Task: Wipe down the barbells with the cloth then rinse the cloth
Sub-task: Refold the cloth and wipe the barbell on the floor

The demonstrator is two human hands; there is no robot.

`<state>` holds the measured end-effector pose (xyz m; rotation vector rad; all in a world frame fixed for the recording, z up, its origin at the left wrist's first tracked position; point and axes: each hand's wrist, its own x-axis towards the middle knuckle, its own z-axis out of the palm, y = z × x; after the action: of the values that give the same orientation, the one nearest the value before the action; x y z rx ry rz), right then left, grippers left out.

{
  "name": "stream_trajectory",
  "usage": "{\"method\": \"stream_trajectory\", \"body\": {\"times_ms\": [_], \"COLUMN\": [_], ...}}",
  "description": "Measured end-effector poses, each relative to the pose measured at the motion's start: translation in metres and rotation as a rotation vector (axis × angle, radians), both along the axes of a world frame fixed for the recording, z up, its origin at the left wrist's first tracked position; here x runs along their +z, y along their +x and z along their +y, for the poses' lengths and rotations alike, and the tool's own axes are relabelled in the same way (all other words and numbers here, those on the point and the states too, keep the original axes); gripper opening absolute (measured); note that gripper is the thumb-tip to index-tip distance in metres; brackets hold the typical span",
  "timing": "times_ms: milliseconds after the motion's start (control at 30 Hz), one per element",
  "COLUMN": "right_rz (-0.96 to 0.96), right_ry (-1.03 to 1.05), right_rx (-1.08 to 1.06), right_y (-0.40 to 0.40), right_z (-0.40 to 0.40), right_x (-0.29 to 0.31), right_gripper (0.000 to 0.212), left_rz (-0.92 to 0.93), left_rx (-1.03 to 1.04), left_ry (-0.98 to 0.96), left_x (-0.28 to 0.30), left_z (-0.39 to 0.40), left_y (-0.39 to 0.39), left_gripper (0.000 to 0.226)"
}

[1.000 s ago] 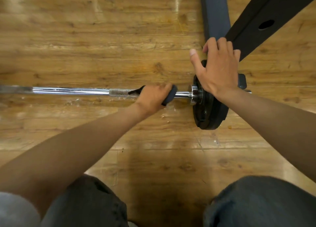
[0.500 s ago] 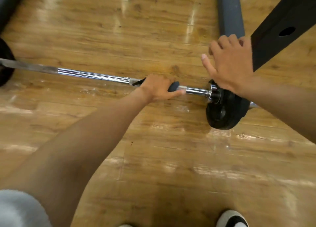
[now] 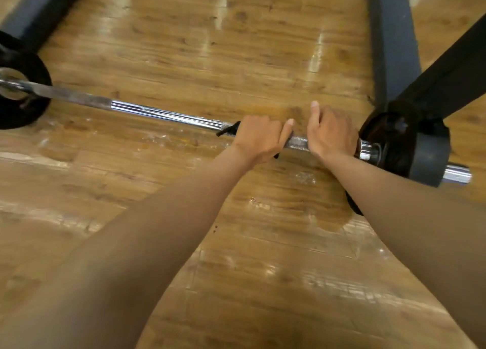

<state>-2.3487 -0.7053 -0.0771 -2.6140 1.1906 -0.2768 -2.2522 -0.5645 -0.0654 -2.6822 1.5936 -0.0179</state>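
A chrome barbell (image 3: 163, 114) lies across the wooden floor, with a black plate at its left end (image 3: 21, 96) and black plates at its right end (image 3: 410, 148). My left hand (image 3: 259, 138) grips the bar with a dark cloth (image 3: 228, 129) wrapped round it; only a dark edge of the cloth shows beside my knuckles. My right hand (image 3: 330, 133) rests on the bar just right of the left hand, close to the right plates, fingers curled over it and thumb raised.
Two dark grey floor rails (image 3: 394, 40) (image 3: 39, 9) of a rack run away from me at left and right. A black angled beam (image 3: 452, 80) crosses above the right plates. Wet streaks shine on the floor (image 3: 236, 243) beneath the bar.
My right hand has come off the right plates and down onto the bar beside my left hand. The view has pulled back, showing the left plate.
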Motion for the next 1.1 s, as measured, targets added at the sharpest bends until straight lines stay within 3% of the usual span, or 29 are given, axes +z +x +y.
{"method": "stream_trajectory", "body": {"times_ms": [133,267,367,500,600,667,767,867,900,1033,1100], "right_rz": [0.034,-0.004,-0.029,-0.043,-0.048,-0.045,-0.042,-0.035,-0.03,0.016,0.047], "right_ry": [-0.045,-0.044,-0.047,-0.029,-0.03,-0.011,-0.001,-0.067,-0.084,-0.101,-0.097], "right_rx": [0.011,-0.012,-0.012,-0.022,-0.031,-0.03,-0.033,-0.028,-0.018,0.01,0.041], "right_y": [-0.002,0.002,0.003,0.004,0.002,0.003,-0.001,-0.01,-0.012,-0.015,-0.016], "right_z": [-0.002,-0.004,-0.003,0.0,0.001,0.001,0.005,0.017,0.02,0.021,0.02], "right_x": [-0.004,-0.005,-0.004,-0.005,-0.005,-0.003,-0.001,-0.006,-0.008,-0.009,-0.006], "right_gripper": [0.078,0.068,0.063,0.062,0.064,0.064,0.065,0.066,0.066,0.057,0.054], "left_rz": [-0.054,0.04,0.327,0.828,0.973,1.032,0.866,0.249,0.125,0.094,0.07], "left_rx": [0.181,0.179,0.127,0.262,0.294,0.335,0.255,0.121,0.106,-0.111,-0.186], "left_ry": [-0.061,0.066,0.272,0.527,0.641,0.629,0.445,0.049,-0.046,-0.195,-0.2], "left_x": [-0.011,-0.002,0.011,0.016,0.018,0.02,0.011,-0.005,-0.007,-0.02,-0.02], "left_z": [0.05,0.006,-0.024,-0.043,-0.057,-0.06,-0.051,-0.023,-0.014,0.009,0.024], "left_y": [0.043,0.024,0.019,0.041,0.038,0.034,0.024,-0.006,-0.015,-0.008,0.007], "left_gripper": [0.065,0.061,0.063,0.057,0.044,0.05,0.06,0.061,0.06,0.044,0.047]}}
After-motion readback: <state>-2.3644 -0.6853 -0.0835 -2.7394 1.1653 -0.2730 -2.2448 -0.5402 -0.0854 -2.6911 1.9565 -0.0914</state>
